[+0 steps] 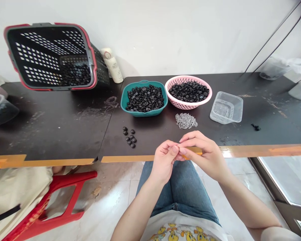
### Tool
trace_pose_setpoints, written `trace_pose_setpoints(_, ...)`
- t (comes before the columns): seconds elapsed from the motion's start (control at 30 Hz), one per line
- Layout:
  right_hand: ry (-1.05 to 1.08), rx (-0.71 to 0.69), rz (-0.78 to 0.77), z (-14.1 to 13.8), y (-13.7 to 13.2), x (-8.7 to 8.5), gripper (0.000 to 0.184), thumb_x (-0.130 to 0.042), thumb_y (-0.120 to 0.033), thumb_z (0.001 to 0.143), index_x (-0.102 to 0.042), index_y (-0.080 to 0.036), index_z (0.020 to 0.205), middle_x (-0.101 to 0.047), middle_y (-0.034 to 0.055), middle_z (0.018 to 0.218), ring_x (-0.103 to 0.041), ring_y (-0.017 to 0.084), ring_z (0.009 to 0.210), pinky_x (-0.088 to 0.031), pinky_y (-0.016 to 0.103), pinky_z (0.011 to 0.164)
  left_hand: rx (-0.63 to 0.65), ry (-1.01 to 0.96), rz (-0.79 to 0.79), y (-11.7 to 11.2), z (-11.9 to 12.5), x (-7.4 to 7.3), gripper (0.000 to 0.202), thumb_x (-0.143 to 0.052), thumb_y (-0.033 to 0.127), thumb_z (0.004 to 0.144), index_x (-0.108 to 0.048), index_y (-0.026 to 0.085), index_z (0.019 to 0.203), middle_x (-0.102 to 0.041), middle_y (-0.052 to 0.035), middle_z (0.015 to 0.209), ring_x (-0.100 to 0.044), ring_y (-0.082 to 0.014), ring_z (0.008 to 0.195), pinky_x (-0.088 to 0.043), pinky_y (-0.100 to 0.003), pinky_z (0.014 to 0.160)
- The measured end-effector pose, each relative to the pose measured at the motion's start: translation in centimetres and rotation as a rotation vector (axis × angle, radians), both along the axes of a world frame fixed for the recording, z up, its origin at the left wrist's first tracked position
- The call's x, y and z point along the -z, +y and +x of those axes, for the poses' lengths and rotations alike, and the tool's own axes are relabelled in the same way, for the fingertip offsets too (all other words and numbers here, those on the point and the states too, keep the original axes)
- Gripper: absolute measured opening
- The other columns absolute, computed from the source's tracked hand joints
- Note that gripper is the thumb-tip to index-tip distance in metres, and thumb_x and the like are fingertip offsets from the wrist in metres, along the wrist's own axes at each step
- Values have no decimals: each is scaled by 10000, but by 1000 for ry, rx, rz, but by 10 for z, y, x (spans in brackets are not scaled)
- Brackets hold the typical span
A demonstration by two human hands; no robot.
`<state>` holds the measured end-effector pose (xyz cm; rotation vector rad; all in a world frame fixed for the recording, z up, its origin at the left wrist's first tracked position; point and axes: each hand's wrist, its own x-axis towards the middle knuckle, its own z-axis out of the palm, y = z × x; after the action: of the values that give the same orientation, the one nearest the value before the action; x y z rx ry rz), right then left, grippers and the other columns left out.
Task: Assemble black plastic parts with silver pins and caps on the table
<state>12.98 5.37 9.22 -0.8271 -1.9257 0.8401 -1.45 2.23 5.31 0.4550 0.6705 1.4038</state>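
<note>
Now: left hand (164,159) curled, right hand (205,152) loosely bent, meeting below centre, can't tell what's held | seemingly fine fingerwork, needing steady pinching next | black pieces (133,140) left of centre, metal pins (186,121) right

Pins (186,121) before basket (185,106), tub (146,114) left, box (236,114) right

I log basin (144,114) teal, basket (187,105) pink, parts (145,97) in both black; pins (186,121) silver-grey. Surface (153,137) black, pale scuffs; edge tape (127,159) tan-orange. Crate (102,68) dark grey, hole-patterned, rim (90,53) red and grey. Stool (74,197) red; jeans (184,192) blue; shirt (178,219) white, yellow bird print.
</note>
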Motion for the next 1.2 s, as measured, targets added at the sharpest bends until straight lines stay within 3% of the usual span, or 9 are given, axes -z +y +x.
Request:
trace_pose_setpoints(0.2,1,-88,27,10,20,2,17,-773,-251,890,-770,-253,906,-737,37,935,-690,192,875,-564,337,802,79,46,-114,4,-3,3,424,-926,474,662,-732,132,821,-688,4,667,-615,-72,540,-589,-179,556)
trace_pose_setpoints(0.3,-99,-171,24,23,46,-6,166,-783,-347,875,-779,-254,1012,-744,57,1034,-700,206,892,-576,351,812,112,52,-147,4,-6,3,441,-927,479,658,-748,118,838,-703,-15,687,-604,-63,528,-595,-178,566)
trace_pose_setpoints(0.5,-472,386,119,37,165,-19,235,-671,-325,915,-764,-217,1102,-759,99,1097,-696,291,957,-553,475,913,38,-16,-101,1,-7,8,458,-920,518,656,-746,144,856,-668,11,653,-533,-37,498,-586,-175,553)
trace_pose_setpoints(0.63,-859,433,190,21,234,-15,226,-630,-225,930,-778,-203,1100,-725,141,1220,-637,347,1150,-496,502,1019,-4,-9,-94,-2,-10,11,453,-885,550,698,-740,146,843,-631,26,632,-480,-22,472,-573,-175,560)
trace_pose_setpoints(0.77,-927,447,146,0,261,-6,134,-722,-238,874,-804,-133,895,-739,209,1126,-626,428,1139,-481,570,991,-53,-2,-99,-5,-16,12,431,-859,551,737,-737,146,825,-603,36,620,-433,-7,458,-542,-150,556)
trace_pose_setpoints(0.87,-924,480,97,-8,265,-4,105,-794,-217,802,-795,-113,816,-760,212,971,-662,441,1043,-511,574,919,-78,-6,-100,-5,-21,13,413,-870,531,732,-741,151,832,-603,36,629,-443,-10,472,-535,-145,552)
trace_pose_setpoints(0.97,-804,498,87,-7,254,-6,176,-717,-242,880,-794,-140,1000,-770,159,1021,-690,356,1027,-542,495,913,-93,-6,-98,-5,-24,16,404,-881,517,722,-740,158,840,-613,33,642,-475,-19,489,-545,-153,555)
trace_pose_setpoints(1.1,-24,290,-250,-2,196,-11,317,-627,-295,960,-715,-205,1251,-774,76,1053,-712,196,892,-593,341,838,-143,8,-74,-4,-24,16,401,-902,506,694,-724,167,813,-640,29,656,-518,-32,505,-568,-169,569)
trace_pose_setpoints(1.2,403,48,-635,-4,127,-10,224,-719,-388,915,-771,-240,1075,-781,25,954,-696,100,776,-582,181,715,-249,105,-5,-2,-21,10,401,-899,517,688,-725,168,784,-640,27,630,-544,-46,508,-580,-180,577)
